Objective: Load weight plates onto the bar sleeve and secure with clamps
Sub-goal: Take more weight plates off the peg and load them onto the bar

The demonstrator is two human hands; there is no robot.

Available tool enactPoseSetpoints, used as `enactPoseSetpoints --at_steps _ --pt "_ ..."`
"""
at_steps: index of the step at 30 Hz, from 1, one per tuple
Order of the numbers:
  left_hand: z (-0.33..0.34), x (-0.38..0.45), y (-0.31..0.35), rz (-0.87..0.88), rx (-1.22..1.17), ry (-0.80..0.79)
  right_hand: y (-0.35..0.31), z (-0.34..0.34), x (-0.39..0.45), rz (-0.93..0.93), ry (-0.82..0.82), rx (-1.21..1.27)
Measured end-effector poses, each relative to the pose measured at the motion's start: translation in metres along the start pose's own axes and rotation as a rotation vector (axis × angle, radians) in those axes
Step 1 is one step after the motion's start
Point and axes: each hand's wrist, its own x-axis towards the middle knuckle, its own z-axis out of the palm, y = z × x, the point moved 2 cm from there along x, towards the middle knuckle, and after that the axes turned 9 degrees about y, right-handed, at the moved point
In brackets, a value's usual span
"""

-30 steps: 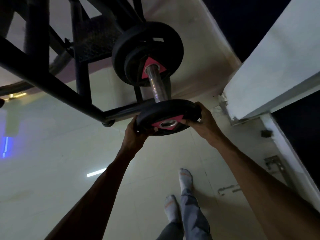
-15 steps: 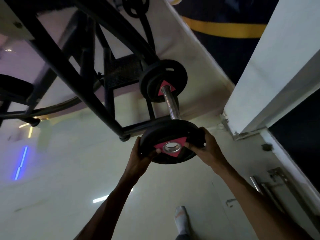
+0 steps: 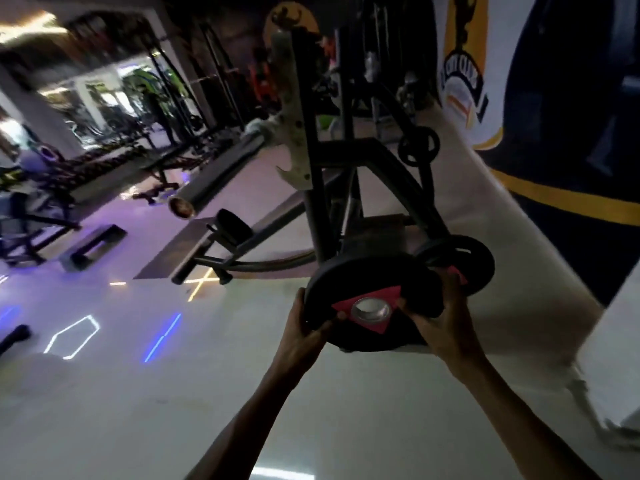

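Black weight plate (image 3: 372, 289) with red triangle and steel-lined centre hole, held flat-tilted in mid-air between both hands. Left hand (image 3: 304, 332) clamped on its near-left rim; right hand (image 3: 446, 323) clamped on its right rim, fingers over the edge. Just beyond the right hand, stored plates (image 3: 464, 263) on the black rack (image 3: 346, 188). Farther left, a bare bar sleeve (image 3: 214, 181) points toward the camera.

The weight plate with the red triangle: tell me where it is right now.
In the head view the weight plate sits right of centre, gripped by the left hand and right hand, just in front of the rack.
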Motion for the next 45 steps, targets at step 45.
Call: enactPoseSetpoints --at_steps 45 --pt "-0.25 0.268 0.055 0.361 -0.097 -0.02 -0.216 0.289 0.119 -0.413 0.235 -0.193"
